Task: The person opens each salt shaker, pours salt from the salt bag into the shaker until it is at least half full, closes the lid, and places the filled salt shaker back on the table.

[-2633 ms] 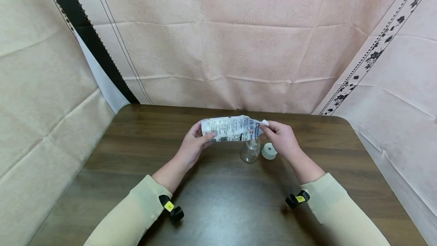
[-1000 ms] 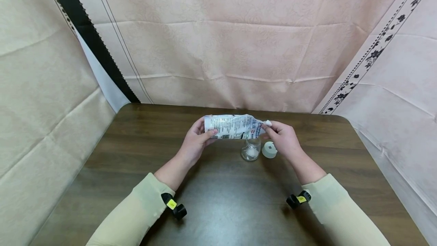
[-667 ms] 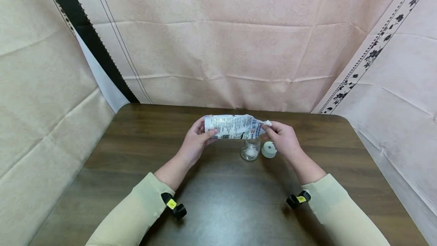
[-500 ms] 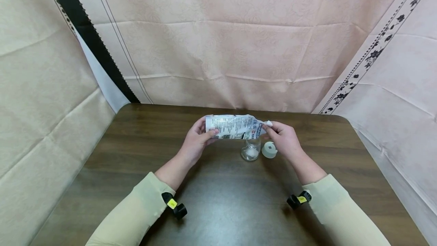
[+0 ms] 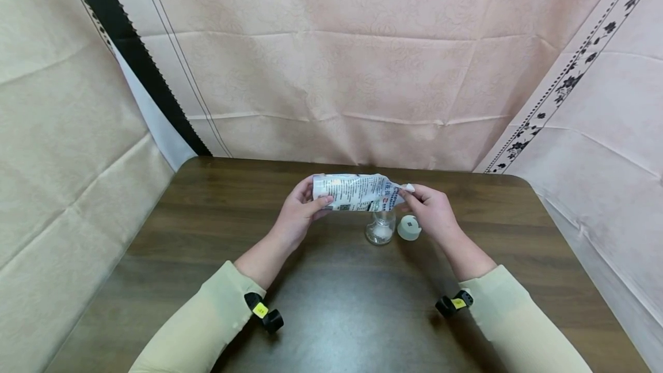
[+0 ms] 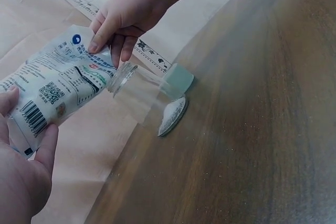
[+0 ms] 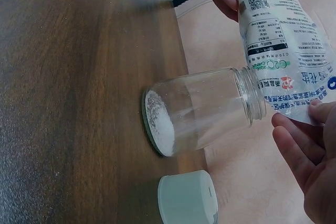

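A white printed salt bag (image 5: 354,192) lies nearly sideways above an uncapped glass jar (image 5: 380,228). My left hand (image 5: 296,212) grips the bag's closed end, thumb in front. At the other end, my right hand (image 5: 427,209) pinches the bag's corner beside its mouth. In the right wrist view the bag's edge sits right at the mouth of the jar (image 7: 205,108); whether they touch I cannot tell. A small heap of white salt (image 7: 160,124) covers the jar's bottom. Just right of the jar stands its pale green lid (image 5: 409,228).
The brown wooden table (image 5: 331,304) carries the jar and lid near its far edge. Fine white grains dot the table in the left wrist view. A pale cloth curtain (image 5: 331,73) hangs behind the far edge.
White salt has gathered in the jar, which looked bare at first. The bag and my left hand have shifted slightly right. In the last half second almost nothing has moved.
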Demonstrator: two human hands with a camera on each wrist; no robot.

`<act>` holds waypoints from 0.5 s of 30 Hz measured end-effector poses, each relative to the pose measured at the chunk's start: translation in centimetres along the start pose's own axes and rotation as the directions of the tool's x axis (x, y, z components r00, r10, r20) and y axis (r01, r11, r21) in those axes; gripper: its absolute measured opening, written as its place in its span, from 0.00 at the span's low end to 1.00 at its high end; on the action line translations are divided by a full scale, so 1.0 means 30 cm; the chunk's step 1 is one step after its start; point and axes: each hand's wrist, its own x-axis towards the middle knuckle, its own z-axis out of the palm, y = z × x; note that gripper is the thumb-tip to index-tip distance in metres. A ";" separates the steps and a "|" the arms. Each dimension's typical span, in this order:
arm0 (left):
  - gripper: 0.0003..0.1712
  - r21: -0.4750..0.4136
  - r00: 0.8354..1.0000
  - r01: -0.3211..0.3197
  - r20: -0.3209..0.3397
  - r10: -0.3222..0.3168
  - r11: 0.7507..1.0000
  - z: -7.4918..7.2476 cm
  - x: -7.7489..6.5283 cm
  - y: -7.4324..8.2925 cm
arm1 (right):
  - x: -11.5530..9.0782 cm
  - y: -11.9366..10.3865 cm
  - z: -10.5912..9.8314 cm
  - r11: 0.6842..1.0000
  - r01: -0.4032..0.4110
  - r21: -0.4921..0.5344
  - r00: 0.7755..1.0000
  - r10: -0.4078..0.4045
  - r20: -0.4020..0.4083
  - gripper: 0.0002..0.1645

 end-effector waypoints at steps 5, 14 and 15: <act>0.32 0.000 1.000 0.004 -0.001 -0.004 1.000 0.006 -0.006 0.009 | -0.002 -0.001 -0.001 1.000 -0.001 0.005 1.000 0.001 -0.002 0.15; 0.31 0.005 1.000 -0.005 0.004 0.005 1.000 0.012 -0.014 0.017 | -0.003 -0.003 0.000 1.000 -0.001 0.015 1.000 0.001 -0.004 0.16; 0.31 0.007 1.000 -0.004 0.003 0.004 1.000 0.012 -0.015 0.017 | -0.002 -0.001 0.001 1.000 0.001 0.015 1.000 -0.001 -0.005 0.16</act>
